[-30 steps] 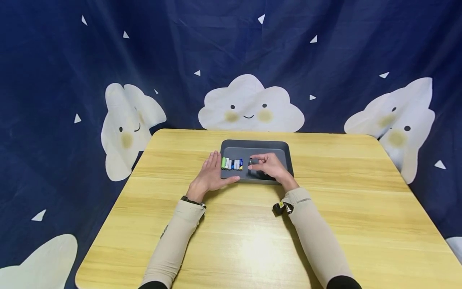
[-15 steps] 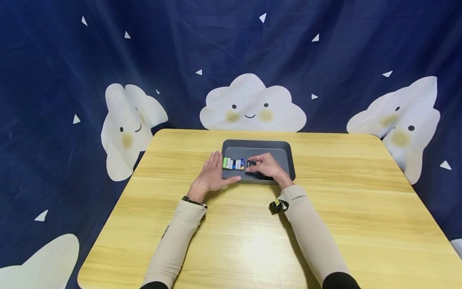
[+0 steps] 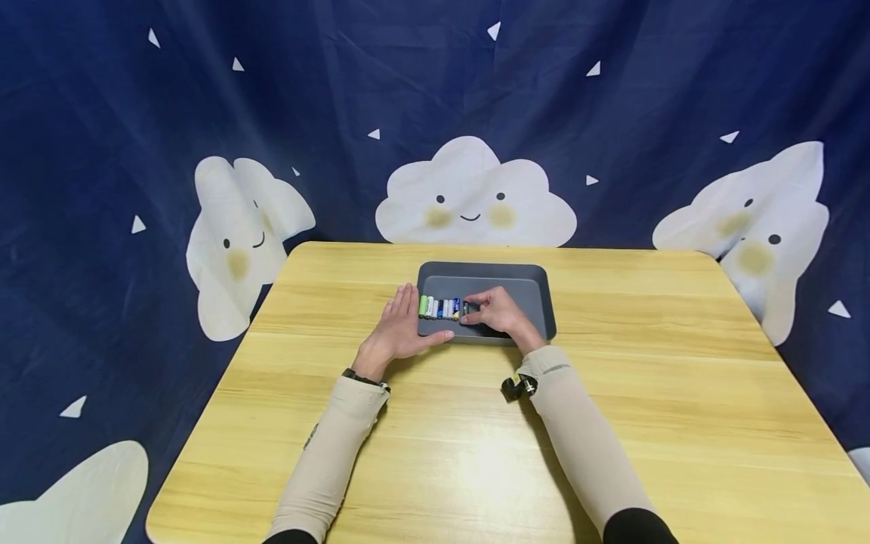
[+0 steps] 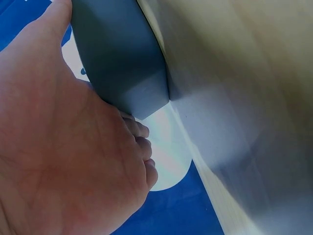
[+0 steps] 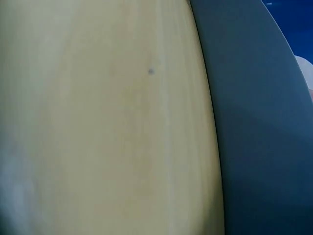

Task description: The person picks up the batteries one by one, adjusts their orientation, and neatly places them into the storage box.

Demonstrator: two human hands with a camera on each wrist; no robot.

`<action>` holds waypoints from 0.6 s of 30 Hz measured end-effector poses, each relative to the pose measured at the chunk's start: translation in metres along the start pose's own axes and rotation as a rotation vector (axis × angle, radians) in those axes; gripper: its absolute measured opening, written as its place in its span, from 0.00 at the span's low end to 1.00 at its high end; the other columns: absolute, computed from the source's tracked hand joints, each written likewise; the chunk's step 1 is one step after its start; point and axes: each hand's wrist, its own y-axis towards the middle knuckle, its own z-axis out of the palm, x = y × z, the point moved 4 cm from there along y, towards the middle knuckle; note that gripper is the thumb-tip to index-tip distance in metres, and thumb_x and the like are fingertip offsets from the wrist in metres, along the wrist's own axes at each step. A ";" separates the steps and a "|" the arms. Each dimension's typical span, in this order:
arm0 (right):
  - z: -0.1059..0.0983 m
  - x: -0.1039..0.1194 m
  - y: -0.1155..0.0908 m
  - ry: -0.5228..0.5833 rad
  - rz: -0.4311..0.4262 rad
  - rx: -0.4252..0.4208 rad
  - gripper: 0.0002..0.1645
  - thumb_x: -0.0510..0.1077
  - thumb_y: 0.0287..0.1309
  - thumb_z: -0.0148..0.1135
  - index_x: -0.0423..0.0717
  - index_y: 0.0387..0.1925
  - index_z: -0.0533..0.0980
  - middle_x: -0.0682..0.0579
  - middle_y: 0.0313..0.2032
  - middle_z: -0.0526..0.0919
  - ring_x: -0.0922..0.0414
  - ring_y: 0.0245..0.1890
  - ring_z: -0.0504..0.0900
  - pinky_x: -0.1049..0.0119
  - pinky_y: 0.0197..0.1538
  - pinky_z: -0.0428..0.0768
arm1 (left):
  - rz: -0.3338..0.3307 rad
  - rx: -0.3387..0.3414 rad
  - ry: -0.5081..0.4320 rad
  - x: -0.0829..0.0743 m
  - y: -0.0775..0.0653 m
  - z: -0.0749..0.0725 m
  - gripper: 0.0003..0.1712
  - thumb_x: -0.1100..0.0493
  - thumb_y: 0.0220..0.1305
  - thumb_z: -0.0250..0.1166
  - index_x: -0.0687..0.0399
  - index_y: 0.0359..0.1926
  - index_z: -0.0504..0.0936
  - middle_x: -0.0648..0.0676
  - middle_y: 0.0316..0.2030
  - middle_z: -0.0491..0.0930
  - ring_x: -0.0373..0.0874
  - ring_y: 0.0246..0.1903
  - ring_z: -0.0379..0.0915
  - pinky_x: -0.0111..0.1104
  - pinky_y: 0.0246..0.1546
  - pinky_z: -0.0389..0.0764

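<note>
A dark grey tray (image 3: 530,302) lies on the table in the head view. Against its left side, a row of several batteries (image 3: 439,308) in green, white, blue and yellow stands side by side. My right hand (image 3: 501,311) reaches over the tray and pinches a dark battery (image 3: 465,308) between thumb and fingertips, close to the right end of the row. My left hand (image 3: 396,329) rests at the tray's near left corner, fingers straight along the left wall and thumb stretched along the front rim. In the left wrist view, the left palm (image 4: 68,142) lies beside the tray's outer wall (image 4: 122,58).
The light wooden table (image 3: 442,453) extends around the tray on all sides. Behind it hangs a dark blue curtain (image 3: 435,75) with white smiling clouds. A black wrist camera (image 3: 514,387) sticks out from the right cuff. The right wrist view shows mostly tabletop and the tray's wall (image 5: 259,122).
My right hand has moved a little left and lowered the dark battery from apart to right beside the row's right end. The left hand has stayed in place.
</note>
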 end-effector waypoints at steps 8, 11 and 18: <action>0.004 0.002 0.002 0.000 -0.008 -0.009 0.33 0.40 0.52 0.80 0.36 0.60 0.81 0.62 0.09 0.56 0.64 0.12 0.52 0.72 0.21 0.56 | 0.008 -0.004 0.000 0.002 0.001 0.002 0.73 0.19 0.61 0.55 0.64 0.82 0.32 0.64 0.83 0.29 0.57 0.84 0.24 0.51 0.84 0.40; 0.005 0.003 0.002 -0.003 -0.004 -0.011 0.32 0.40 0.52 0.80 0.37 0.60 0.82 0.62 0.08 0.56 0.64 0.11 0.52 0.71 0.23 0.59 | 0.007 -0.001 -0.001 0.004 0.004 0.005 0.74 0.16 0.60 0.53 0.64 0.82 0.31 0.63 0.83 0.28 0.56 0.84 0.23 0.51 0.84 0.39; 0.007 0.006 0.002 -0.006 -0.009 -0.015 0.33 0.39 0.50 0.81 0.36 0.59 0.82 0.62 0.08 0.57 0.65 0.11 0.53 0.73 0.29 0.70 | -0.003 0.005 0.002 0.006 0.005 0.005 0.75 0.15 0.59 0.53 0.63 0.82 0.30 0.62 0.83 0.27 0.56 0.84 0.22 0.51 0.84 0.38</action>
